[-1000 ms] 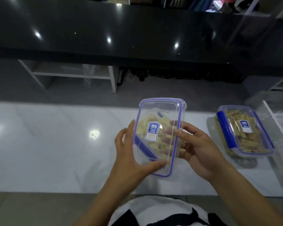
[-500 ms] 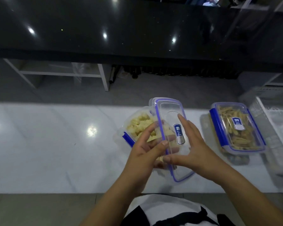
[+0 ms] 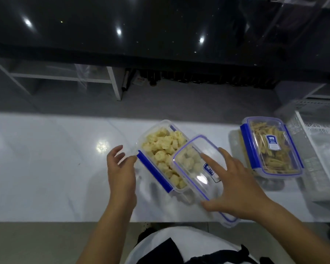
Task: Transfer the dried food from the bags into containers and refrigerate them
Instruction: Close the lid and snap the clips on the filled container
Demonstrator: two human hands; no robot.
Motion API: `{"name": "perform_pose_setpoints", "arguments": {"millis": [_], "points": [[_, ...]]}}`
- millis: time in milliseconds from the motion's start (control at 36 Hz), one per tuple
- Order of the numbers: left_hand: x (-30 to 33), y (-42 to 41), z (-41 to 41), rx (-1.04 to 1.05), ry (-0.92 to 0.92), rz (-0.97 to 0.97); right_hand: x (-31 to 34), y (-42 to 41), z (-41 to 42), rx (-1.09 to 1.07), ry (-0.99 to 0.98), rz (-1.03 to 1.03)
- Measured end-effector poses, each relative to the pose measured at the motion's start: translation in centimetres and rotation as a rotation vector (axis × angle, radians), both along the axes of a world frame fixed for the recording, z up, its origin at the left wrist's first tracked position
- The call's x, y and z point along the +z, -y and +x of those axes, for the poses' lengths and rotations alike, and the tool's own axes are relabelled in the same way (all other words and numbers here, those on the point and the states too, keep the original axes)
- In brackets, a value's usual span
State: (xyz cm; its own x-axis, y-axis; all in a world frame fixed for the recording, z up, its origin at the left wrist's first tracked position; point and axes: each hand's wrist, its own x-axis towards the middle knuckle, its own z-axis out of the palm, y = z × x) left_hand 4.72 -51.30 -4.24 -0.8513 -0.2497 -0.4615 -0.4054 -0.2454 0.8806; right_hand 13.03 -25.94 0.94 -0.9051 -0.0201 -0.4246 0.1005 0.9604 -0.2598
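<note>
Sitting on the white worktop [image 3: 46, 168] near its front edge: an open clear container [image 3: 160, 155] with blue latch flaps, filled with pale yellow dried food pieces [image 3: 163, 147]. Long axis runs diagonally, far-left to near-right. One blue latch [image 3: 154, 171] runs along its left long side, folded down.

Clear lid [image 3: 198, 168] with blue seal rim lies tilted across the container's right long edge, overlapping part of the food; its near end reaches out past the front edge of the worktop. A blue-and-white label shows through the lid, partly hidden by the hand.

Right hand [image 3: 234, 189] rests flat on top of the lid, fingers [image 3: 211, 161] spread and extended, thumb pointing left along the near part of the lid. Pressing or steadying rather than gripping; nothing is enclosed in it.

Left hand [image 3: 120, 172] sits just left of the container, loosely released, fingertips at the far end of the blue latch. Whether they actually touch it cannot be told. Nothing held.

Second container [image 3: 271, 147], well to the right on the same worktop, lid closed with blue latches down, holding tan stick-shaped dried food. A white wire rack [image 3: 318, 141] stands just beyond it at the right edge.

Across a grey floor gap, a dark glossy counter [image 3: 160, 25] with light reflections, shelving beneath it.
</note>
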Motion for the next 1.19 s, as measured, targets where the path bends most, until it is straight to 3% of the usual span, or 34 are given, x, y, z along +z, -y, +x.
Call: {"name": "perform_pose_setpoints", "arguments": {"millis": [194,472,694,833,1194], "points": [[-2.6,-0.6,0.7,-0.131,0.247,0.244,-1.6,1.3,-2.9,0.130,0.027,0.163],[-2.4,-0.1,1.2,-0.252,0.206,0.291,-2.0,3.0,-4.0,0.134,-0.029,0.103],[-3.4,-0.2,1.7,-0.291,0.232,0.301,-1.6,4.4,-6.0,0.040,-0.199,0.101],[-3.6,-0.1,1.7,-0.288,0.211,0.331,-4.6,7.7,-8.1,0.057,-0.143,0.160],[-3.7,-0.4,2.2,-0.277,0.168,0.261,-6.4,4.7,-3.0,0.014,-0.219,0.112]]}}
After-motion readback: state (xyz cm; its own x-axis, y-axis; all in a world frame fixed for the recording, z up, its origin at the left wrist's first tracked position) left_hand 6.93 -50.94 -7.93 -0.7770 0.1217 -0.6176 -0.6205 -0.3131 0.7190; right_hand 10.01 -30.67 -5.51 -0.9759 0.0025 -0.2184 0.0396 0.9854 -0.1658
